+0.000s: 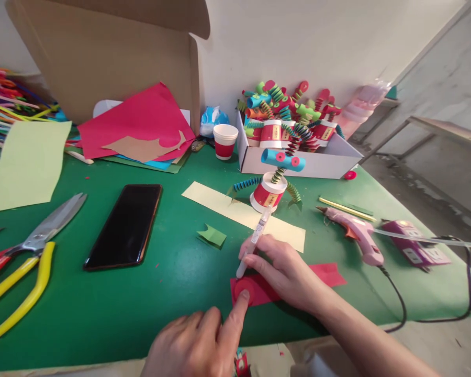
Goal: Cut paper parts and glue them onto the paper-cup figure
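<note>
Pen (257, 234) Held at the Rim of a Red Disc (239, 287)

The right hand (280, 267), low and right of centre in the frame, gripped the pen in a narrow pinch, its lower end at the disc's upper edge; whether it touched could not be told. The pen bore small dark print, too fine to read. The left hand (192, 340), at the bottom centre, pressed the disc with its outstretched index finger; the other fingers were curled, and it could not be told whether they held anything. The disc lay on the left end of a red strip (269, 296) on the green bench (102, 324).

Above the hands stood a figure (269, 191) with a red-and-white cup for a body, pleated paper arms and a blue tube head. Its gold label carried dark characters, not legible. Similar gold labels showed on cup figures (270, 133) crowded in a white box (298, 165) at the upper right, equally unreadable. A plain red-banded cup (225, 141) stood to the box's left.

A phone (125, 228) with a dark screen lay left of centre, near yellow-and-red-handled shears (39, 241). On the right rested a pink glue gun (355, 230) and a purple block (414, 243), its markings too blurred to make out.
</note>
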Action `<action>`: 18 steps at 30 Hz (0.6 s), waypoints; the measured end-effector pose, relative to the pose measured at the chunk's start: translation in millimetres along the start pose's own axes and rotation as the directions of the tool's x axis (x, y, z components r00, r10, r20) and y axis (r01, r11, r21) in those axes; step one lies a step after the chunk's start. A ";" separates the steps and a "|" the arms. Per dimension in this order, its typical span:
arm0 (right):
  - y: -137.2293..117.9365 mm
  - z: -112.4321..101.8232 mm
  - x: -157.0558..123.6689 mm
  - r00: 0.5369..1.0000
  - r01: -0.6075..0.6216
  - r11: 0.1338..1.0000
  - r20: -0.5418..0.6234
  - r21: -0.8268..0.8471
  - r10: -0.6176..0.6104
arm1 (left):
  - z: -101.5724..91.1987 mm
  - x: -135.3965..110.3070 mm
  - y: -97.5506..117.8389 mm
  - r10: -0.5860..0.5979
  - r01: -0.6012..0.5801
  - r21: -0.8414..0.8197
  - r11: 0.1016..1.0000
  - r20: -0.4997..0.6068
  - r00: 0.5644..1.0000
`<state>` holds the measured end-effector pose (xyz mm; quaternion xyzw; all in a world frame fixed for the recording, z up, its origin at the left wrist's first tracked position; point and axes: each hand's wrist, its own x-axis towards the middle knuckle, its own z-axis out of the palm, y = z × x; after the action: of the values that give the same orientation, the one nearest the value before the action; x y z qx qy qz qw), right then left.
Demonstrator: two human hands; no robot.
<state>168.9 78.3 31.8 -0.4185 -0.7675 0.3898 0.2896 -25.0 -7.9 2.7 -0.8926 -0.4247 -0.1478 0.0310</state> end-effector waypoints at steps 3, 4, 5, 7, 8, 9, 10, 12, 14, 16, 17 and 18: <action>1.0 -1.2 -0.7 1.000 0.003 1.000 0.004 0.012 -0.003 | -0.1 0.2 -0.6 -0.002 0.002 -0.007 1.000 0.001 1.000; 1.3 -1.7 -0.8 1.000 0.001 1.000 0.007 0.018 -0.001 | -0.2 0.0 -0.9 -0.001 0.001 -0.007 1.000 0.000 1.000; 1.6 -2.4 -1.0 1.000 -0.003 1.000 0.009 0.025 0.003 | -0.4 -0.2 -1.2 -0.001 0.001 -0.007 1.000 0.000 1.000; 2.0 -3.6 -1.5 1.000 -0.014 0.999 0.009 0.040 0.014 | -1.3 -1.0 -1.6 -0.005 0.005 -0.008 1.000 0.007 1.000; 2.1 -4.2 -1.8 1.000 -0.022 0.999 0.010 0.047 0.021 | -1.9 -1.3 -1.8 -0.005 0.005 -0.011 1.000 0.011 1.000; 2.3 -4.8 -2.2 1.000 -0.028 0.998 0.010 0.056 0.027 | -2.5 -1.6 -2.0 -0.006 0.007 -0.015 1.000 0.018 1.000; 2.5 -5.2 -2.6 0.999 -0.032 0.997 0.010 0.065 0.032 | -3.0 -1.8 -2.1 -0.008 0.008 -0.018 1.000 0.024 1.000; 3.3 -5.8 -3.7 0.999 -0.040 0.996 0.011 0.081 0.039 | -3.7 -1.9 -2.6 -0.008 0.009 -0.025 1.000 0.030 1.000; 4.6 -6.0 -4.9 0.999 -0.045 0.995 0.010 0.091 0.045 | -3.8 -1.6 -3.5 -0.009 0.010 -0.027 1.000 0.030 1.000; 6.3 -5.8 -6.4 0.999 -0.050 0.994 0.006 0.101 0.050 | -3.9 -1.3 -4.4 -0.006 0.007 -0.020 1.000 0.026 1.000; 7.0 -5.6 -7.2 0.999 -0.054 0.993 0.002 0.108 0.054 | -4.1 -1.1 -4.9 -0.003 0.003 -0.014 1.000 0.028 1.000; 7.7 -5.3 -8.2 0.998 -0.060 0.991 -0.001 0.116 0.060 | -4.5 -1.0 -5.3 0.002 -0.001 -0.007 1.000 0.029 1.000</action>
<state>180.2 75.7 27.1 -0.4248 -0.7299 0.4413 0.3034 -30.7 -6.0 6.3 -0.8951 -0.4239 -0.1363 0.0216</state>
